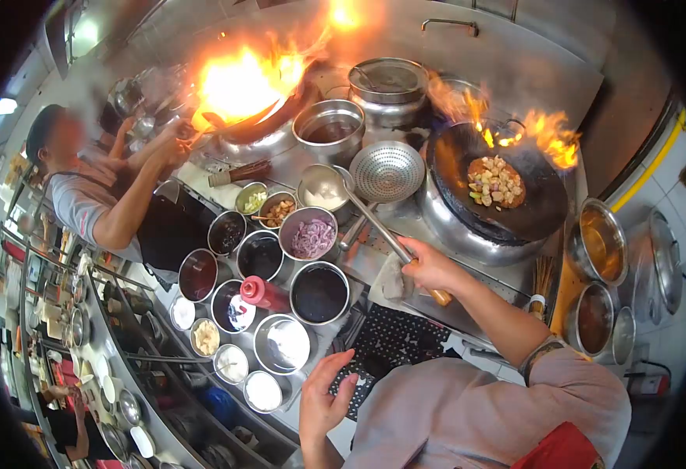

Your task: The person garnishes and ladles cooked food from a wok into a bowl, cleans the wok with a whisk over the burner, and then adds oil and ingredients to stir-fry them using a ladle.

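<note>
My right hand [430,270] is wrapped round the wooden-ended handle of a long steel ladle [379,227]. The ladle's head reaches to a steel container [305,173] with pale contents, and its bowl is hard to make out. To the right of that hand sits a dark wok [542,205] on a burner, holding browned diced food [497,181], with flames [552,137] behind it. A perforated strainer [387,172] rests beside the wok. My left hand [327,400] is held in the air, fingers apart with nothing in them, near a steel container [282,344].
Steel containers of sliced onion [310,238], dark sauce [320,292] and white powder [263,391] stand at the left, with a red squeeze bottle [265,295]. A co-worker [96,191] works at a flaming wok [268,117]. Pots [597,242] stand at the right, beside a bamboo brush [540,285].
</note>
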A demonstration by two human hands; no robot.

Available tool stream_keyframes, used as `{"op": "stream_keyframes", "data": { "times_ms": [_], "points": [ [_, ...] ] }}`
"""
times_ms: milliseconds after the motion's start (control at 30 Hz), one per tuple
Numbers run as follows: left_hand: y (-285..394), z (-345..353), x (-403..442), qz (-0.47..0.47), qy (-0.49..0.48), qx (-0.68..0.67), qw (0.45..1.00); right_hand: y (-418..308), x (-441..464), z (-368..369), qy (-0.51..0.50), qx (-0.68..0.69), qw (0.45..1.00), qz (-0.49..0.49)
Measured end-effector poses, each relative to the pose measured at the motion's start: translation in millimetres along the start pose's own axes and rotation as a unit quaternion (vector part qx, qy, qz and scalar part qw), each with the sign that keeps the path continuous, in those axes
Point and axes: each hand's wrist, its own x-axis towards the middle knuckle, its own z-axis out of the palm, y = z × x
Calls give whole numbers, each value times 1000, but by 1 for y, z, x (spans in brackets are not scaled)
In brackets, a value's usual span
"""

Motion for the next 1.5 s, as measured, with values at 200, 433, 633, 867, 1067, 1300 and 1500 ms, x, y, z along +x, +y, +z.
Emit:
{"op": "stream_keyframes", "data": {
  "times_ms": [200, 433, 633, 867, 1067, 1300, 1500],
  "points": [
    [-12, 0, -8, -12, 10, -10, 1000, -2, -3, 3, -2, 45, 999, 5],
    [-14, -3, -8, -28, 13, -9, 999, 2, 1, 5, -11, 87, 996, 8],
    [-16, -3, -8, -11, 7, -23, 1000, 5, 8, 1, -39, 130, 991, -14],
    [-20, -7, -10, -26, 8, -24, 999, 6, 14, 3, -41, 141, 989, 14],
    [-27, -11, -14, -35, 16, -25, 999, 5, 17, 1, -50, 150, 987, 17],
    [-31, -12, -16, -28, 16, -19, 999, -6, 9, -6, -63, 219, 972, 53],
    [-43, -14, -13, -45, 4, -29, 999, 1, -8, -11, -71, 373, 923, 57]
  ]
}}
